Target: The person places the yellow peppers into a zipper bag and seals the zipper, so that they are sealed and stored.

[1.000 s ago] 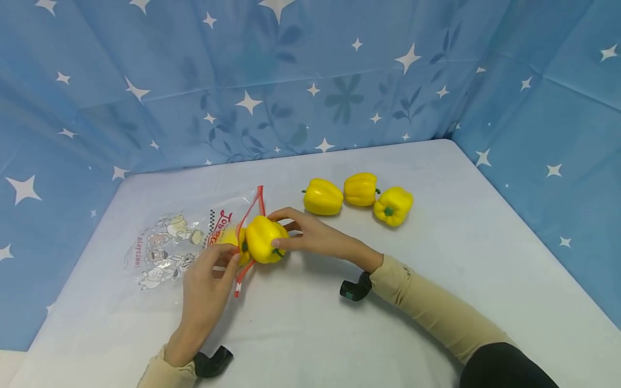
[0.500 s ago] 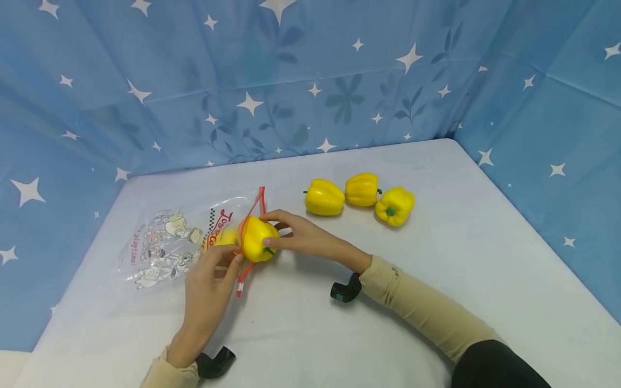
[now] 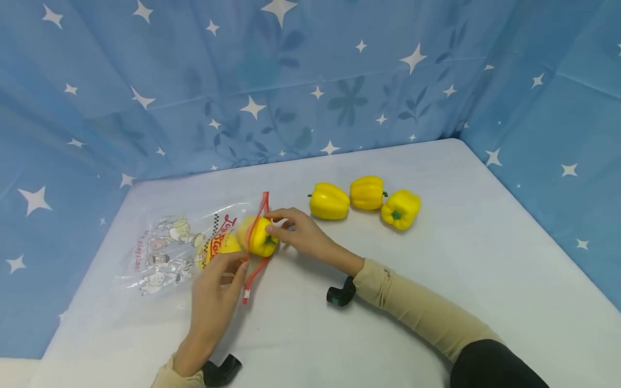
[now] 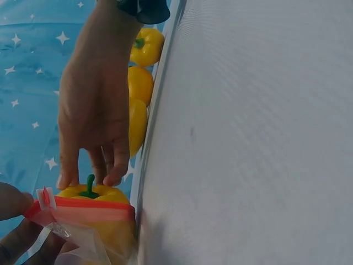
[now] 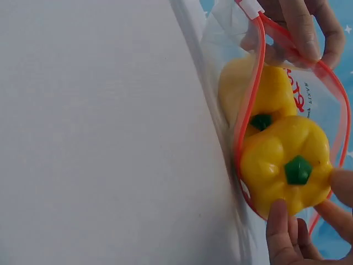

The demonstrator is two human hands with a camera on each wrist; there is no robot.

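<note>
A clear zip bag (image 3: pixel 160 258) with printed cartoon figures and a red zip edge (image 5: pixel 258 83) lies flat at the left of the table, mouth facing right. My left hand (image 3: pixel 215 296) pinches the zip edge near the white slider (image 4: pixel 47 199). Thumb and fingers of my right hand (image 3: pixel 303 234) hold the stem end of a yellow bell pepper (image 5: pixel 276 160), which sits mostly inside the mouth, green stem outward. Behind it, deeper in the bag, is a second yellow bell pepper (image 5: pixel 259 88), seen partly through the plastic.
Three more yellow bell peppers (image 3: pixel 330 201) rest in a row at the back, right of the bag. A white cloth covers the table (image 3: pixel 388 334). Blue star-patterned curtains (image 3: pixel 301 81) hang behind and to the right.
The right hand has moved left with the bell pepper, from outside the mouth to inside the bag. The left hand has kept its pinch on the bag's edge.
</note>
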